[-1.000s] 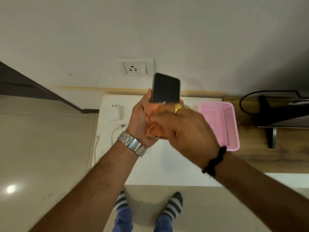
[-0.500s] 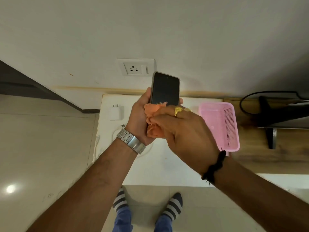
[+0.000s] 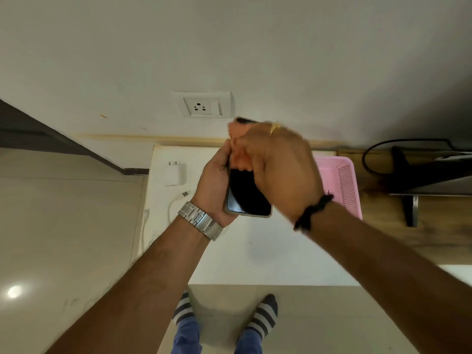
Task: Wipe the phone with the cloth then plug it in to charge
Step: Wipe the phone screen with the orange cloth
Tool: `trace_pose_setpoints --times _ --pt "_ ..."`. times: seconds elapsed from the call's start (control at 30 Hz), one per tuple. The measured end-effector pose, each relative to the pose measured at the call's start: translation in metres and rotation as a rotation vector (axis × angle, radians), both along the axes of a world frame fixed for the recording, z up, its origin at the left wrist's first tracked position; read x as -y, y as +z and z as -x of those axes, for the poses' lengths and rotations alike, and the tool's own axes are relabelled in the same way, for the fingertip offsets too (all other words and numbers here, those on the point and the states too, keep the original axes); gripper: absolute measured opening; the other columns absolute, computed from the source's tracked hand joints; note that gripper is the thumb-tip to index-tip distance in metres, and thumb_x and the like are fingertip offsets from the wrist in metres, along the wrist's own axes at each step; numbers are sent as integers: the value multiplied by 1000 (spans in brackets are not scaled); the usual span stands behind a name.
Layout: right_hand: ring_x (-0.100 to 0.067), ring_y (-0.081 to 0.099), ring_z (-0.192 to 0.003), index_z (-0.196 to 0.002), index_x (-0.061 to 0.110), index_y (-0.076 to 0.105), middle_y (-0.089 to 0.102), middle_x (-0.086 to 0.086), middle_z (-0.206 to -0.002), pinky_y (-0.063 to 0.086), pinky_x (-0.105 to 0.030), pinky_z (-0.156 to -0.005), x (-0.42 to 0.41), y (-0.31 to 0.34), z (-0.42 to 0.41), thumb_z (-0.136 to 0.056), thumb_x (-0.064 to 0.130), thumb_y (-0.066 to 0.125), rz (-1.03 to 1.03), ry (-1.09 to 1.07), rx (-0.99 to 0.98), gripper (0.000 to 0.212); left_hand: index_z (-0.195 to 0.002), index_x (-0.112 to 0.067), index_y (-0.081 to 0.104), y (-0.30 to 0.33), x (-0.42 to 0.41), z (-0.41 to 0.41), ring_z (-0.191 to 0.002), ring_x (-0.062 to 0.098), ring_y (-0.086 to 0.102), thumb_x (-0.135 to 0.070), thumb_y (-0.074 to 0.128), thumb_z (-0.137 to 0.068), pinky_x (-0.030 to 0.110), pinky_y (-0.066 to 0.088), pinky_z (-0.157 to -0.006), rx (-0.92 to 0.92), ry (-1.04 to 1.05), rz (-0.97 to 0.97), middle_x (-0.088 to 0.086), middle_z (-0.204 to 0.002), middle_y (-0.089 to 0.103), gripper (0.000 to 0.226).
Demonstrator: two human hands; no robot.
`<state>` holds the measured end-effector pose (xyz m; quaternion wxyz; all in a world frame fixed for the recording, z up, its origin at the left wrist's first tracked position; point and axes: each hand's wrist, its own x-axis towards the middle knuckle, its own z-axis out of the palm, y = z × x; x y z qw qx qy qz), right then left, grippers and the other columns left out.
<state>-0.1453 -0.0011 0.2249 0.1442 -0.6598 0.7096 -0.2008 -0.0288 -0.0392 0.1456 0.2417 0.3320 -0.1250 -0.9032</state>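
Observation:
A black-screened phone is held upright above the white table, gripped along its left edge by my left hand. My right hand presses a bunched orange cloth against the upper part of the screen, hiding the phone's top half. The lower screen shows bare and glossy. A white charger adapter lies on the table's far left, and a white cable with a free USB plug curls beside it. A wall socket sits just above the table.
A pink plastic basket stands on the table's right side, partly behind my right wrist. A dark monitor stand with a black cord rests on the wooden surface to the right. My feet in striped socks are on the tiled floor.
My right hand has slid the cloth from the lower part of the screen up to its top, uncovering the bottom half. The left hand keeps the phone in about the same place.

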Motion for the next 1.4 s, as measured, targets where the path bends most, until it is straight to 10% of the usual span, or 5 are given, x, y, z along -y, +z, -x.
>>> trace_pose_setpoints --times 0.13,0.3,0.77,1.17,1.4 --pt "-28 67 -109 -123 14 70 71 -8 -122 54 -38 -98 -32 -4 -14 -96 20 63 -82 224 -32 28 -140 -9 62 2 10 -7 -125 31 61 -63 43 -99 46 42 -116 71 -27 -4 21 -144 61 70" --pt "-26 65 -105 -112 18 76 72 -4 -114 52 -36 -91 11 1 28 -95 29 61 -8 89 -122 25 -116 -16 75 2 2 -3 -94 30 74 -62 31 -104 47 62 -77 -51 -46 28 13 -111 76 65" --pt "-34 70 -93 -105 12 75 74 -10 -107 60 -42 -78 -26 -7 31 -91 18 44 52 223 -139 34 -129 -18 71 -8 2 -3 -102 35 73 -65 35 -102 52 61 -88 -11 -78 41 17 -126 70 65" --pt "-29 72 -105 -127 1 61 72 -17 -119 60 -44 -88 -22 -8 45 -106 33 40 -242 -525 1886 44 -112 -22 80 -8 2 2 -86 33 73 -66 33 -101 52 63 -76 72 -18 30 13 -106 76 65" --pt "-26 72 -109 -115 5 68 72 -18 -119 58 -43 -96 -21 -8 35 -102 24 56 -251 -506 1440 27 -138 -20 65 -5 2 0 -88 32 76 -79 34 -93 47 63 -73 102 -76 138 12 -114 76 81"
